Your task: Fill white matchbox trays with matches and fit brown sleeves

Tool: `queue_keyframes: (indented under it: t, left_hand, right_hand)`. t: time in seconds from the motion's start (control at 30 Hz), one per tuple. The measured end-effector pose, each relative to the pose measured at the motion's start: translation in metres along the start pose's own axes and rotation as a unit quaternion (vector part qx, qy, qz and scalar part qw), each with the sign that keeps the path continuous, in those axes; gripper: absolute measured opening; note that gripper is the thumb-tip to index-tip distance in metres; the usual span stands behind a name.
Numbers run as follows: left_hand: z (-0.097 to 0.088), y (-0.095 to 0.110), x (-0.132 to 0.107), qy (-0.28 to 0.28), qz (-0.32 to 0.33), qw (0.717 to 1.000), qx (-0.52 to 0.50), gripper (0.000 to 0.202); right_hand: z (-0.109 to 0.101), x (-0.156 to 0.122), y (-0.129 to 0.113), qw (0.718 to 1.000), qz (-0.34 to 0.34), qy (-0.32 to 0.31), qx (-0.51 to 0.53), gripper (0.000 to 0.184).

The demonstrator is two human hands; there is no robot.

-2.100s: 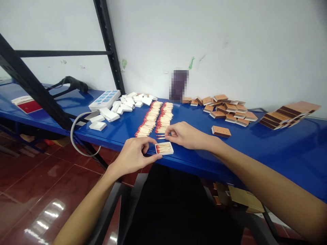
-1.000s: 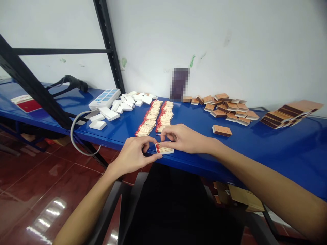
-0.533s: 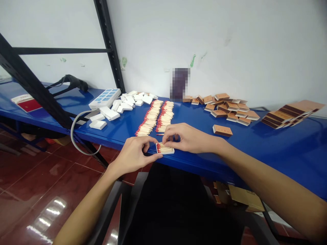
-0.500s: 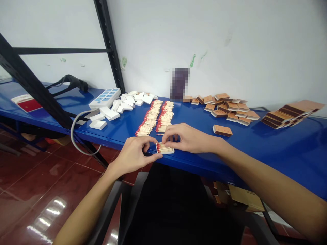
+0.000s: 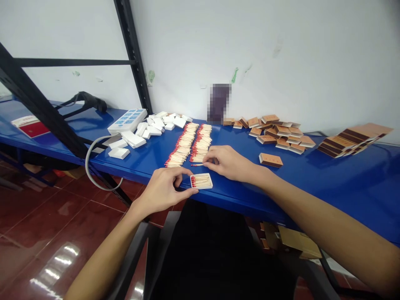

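Observation:
A white matchbox tray (image 5: 210,186) with red-headed matches in it lies at the front edge of the blue table. My left hand (image 5: 167,186) grips the tray's left end between thumb and fingers. My right hand (image 5: 226,163) has thumb and forefinger pinched at the plain end of a single match (image 5: 196,165), its red head pointing left. Just behind that match lie two long rows of matches, the left row (image 5: 182,146) and the right row (image 5: 201,143), all with heads to the left.
White trays (image 5: 134,139) are heaped at the back left beside a white box with blue squares (image 5: 128,121). Orange matchbox sleeves (image 5: 283,131) pile up at the right, with one sleeve (image 5: 270,160) apart. Flattened sleeves (image 5: 343,141) lie farther right. A black rack post (image 5: 46,104) stands left.
My right hand has moved from over the tray back to the single match near the right row. The tray's matches are now uncovered. My left hand keeps its grip.

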State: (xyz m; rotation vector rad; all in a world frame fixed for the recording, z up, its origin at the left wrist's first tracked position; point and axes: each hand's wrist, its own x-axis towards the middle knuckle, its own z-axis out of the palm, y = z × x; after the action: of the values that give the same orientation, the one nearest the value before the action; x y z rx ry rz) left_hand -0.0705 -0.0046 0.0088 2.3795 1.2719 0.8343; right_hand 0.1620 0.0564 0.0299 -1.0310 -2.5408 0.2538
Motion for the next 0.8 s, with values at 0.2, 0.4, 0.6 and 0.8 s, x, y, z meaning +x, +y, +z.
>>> queue_keyframes:
  t: [0.2, 0.4, 0.6, 0.8]
  left_hand:
    - [-0.001, 0.0, 0.0, -0.002, 0.002, 1.0, 0.0, 0.029]
    - [0.0, 0.0, 0.0, 0.001, 0.0, 1.0, 0.0, 0.029]
    - [0.0, 0.0, 0.0, -0.003, -0.021, 1.0, -0.001, 0.032]
    - [0.001, 0.0, -0.001, 0.005, -0.016, 1.0, -0.003, 0.032]
  right_hand:
    - [0.003, -0.002, 0.002, 0.999, 0.013, -0.043, 0.024, 0.013]
    - [-0.013, -0.007, -0.005, 0.997, 0.016, -0.062, 0.037, 0.021]
    - [-0.026, -0.012, -0.026, 0.988, 0.014, -0.122, 0.092, 0.018]
    - [-0.017, -0.01, -0.03, 0.989, 0.02, -0.116, 0.085, 0.016]
